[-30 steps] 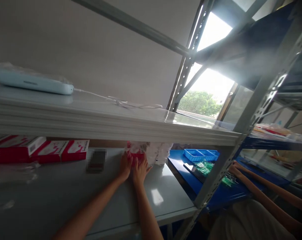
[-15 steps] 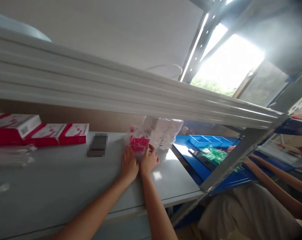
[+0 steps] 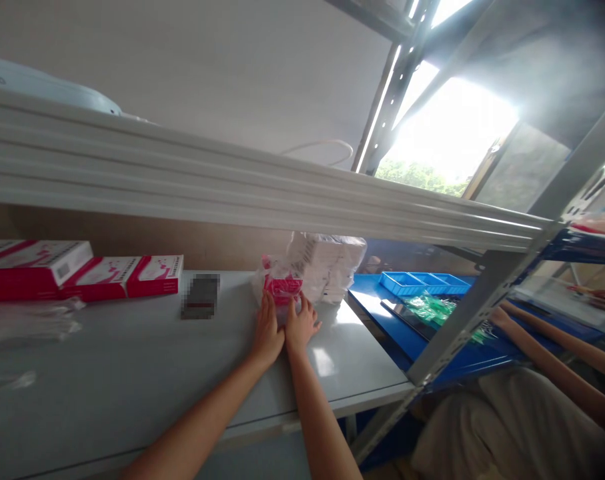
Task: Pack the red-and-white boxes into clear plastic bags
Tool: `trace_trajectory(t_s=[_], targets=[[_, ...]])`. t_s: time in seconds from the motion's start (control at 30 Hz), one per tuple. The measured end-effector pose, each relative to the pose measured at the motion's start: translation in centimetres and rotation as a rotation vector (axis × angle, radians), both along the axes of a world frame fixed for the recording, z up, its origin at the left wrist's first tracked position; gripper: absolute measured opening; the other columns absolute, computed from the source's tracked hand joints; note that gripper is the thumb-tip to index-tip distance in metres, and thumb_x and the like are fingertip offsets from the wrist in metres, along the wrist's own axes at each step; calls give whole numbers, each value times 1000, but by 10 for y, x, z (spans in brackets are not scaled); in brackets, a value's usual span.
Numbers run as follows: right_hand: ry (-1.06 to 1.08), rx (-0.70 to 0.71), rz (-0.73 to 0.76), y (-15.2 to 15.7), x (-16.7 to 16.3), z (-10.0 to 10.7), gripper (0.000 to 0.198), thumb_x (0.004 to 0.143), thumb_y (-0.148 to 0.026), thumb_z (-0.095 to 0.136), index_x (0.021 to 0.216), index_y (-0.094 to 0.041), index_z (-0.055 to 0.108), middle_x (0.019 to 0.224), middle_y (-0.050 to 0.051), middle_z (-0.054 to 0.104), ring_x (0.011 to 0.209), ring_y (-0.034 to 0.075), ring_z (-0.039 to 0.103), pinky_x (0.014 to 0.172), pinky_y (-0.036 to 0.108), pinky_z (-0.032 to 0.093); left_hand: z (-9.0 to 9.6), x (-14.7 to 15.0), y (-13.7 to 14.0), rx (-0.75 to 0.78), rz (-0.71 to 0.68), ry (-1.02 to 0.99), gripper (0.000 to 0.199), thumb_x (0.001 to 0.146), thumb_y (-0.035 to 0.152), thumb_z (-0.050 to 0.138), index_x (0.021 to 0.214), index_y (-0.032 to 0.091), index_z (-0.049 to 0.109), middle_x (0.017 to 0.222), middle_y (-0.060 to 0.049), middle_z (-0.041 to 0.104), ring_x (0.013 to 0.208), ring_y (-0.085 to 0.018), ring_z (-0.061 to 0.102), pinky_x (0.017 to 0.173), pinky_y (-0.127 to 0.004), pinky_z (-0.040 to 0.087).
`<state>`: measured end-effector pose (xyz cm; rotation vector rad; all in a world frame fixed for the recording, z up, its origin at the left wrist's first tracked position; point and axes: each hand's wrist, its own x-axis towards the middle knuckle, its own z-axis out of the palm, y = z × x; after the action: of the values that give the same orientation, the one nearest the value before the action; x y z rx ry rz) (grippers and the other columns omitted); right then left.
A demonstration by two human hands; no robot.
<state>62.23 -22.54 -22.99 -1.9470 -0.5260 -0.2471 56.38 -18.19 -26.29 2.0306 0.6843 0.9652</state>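
Observation:
A red-and-white box in a clear plastic bag [image 3: 283, 285] lies at the far side of the grey worktop. My left hand [image 3: 269, 333] rests against its near side, fingers stretched out and close together on the plastic. Beside it, my right hand [image 3: 300, 327] touches the near right part of the bag with fingers spread and slightly bent. The two hands almost meet at the thumbs. Directly behind and to the right stands a plastic-wrapped stack of white packs [image 3: 327, 263]. My fingers hide part of the bag's near edge.
Red-and-white boxes [image 3: 155, 277] line the back left, with clear plastic bags [image 3: 37, 320] before them. A pixelated dark item [image 3: 201, 297] lies mid-table. Low overhead runs a white shelf edge [image 3: 232, 180]. Right of the metal post [image 3: 452, 327], another person's arms [image 3: 527, 340] reach over a blue table.
My right hand's fingers have come down flatter against the bagged box, and my left hand stays against it. The view has shifted slightly. The other person's hands have moved nearer the post.

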Motion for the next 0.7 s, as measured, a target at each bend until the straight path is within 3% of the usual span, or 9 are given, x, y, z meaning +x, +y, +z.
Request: trace_trajectory(t_s=[0.13, 0.27, 0.33, 0.4, 0.5, 0.7], targets=[[59, -76, -7, 5, 3, 1, 55, 86, -45, 42, 135, -20, 50, 122, 17, 59, 113, 35, 49, 94, 52, 29, 5, -3, 9, 17, 2, -85, 85, 67, 10, 48, 149, 14, 23, 155, -10, 23, 142, -24, 22, 118, -40, 16], [131, -7, 19, 7, 6, -1, 54, 90, -47, 32, 135, -22, 49, 125, 15, 58, 116, 34, 47, 94, 49, 30, 12, -8, 14, -16, 104, -117, 73, 72, 14, 49, 144, 14, 35, 147, -11, 40, 135, -25, 37, 114, -41, 26], [158, 37, 10, 9, 5, -1, 54, 93, -47, 23, 137, -24, 47, 130, 13, 56, 118, 32, 46, 95, 48, 29, 16, -10, 13, -36, 177, -149, 74, 75, 18, 50, 146, 13, 29, 145, -12, 43, 135, -27, 37, 114, -42, 25], [153, 38, -14, 9, 5, 0, 56, 94, -45, 18, 138, -23, 44, 132, 12, 54, 118, 31, 47, 96, 48, 30, 19, -12, 11, -78, 232, -193, 81, 80, 23, 51, 150, 12, 12, 146, -13, 41, 136, -27, 33, 114, -42, 23], [133, 5, -47, 9, 4, 1, 58, 95, -41, 14, 130, -17, 53, 128, 15, 56, 118, 31, 47, 94, 46, 33, 23, -12, 5, -163, 250, -268, 80, 91, 37, 42, 150, 11, -5, 148, -15, 38, 138, -25, 31, 114, -42, 21], [129, -14, -43, 7, 5, 2, 60, 96, -40, 13, 115, -14, 64, 119, 18, 61, 114, 32, 51, 92, 46, 38, 22, -4, 2, -189, 100, -268, 71, 95, 53, 28, 151, 17, 5, 150, -14, 34, 141, -22, 27, 116, -41, 17]])
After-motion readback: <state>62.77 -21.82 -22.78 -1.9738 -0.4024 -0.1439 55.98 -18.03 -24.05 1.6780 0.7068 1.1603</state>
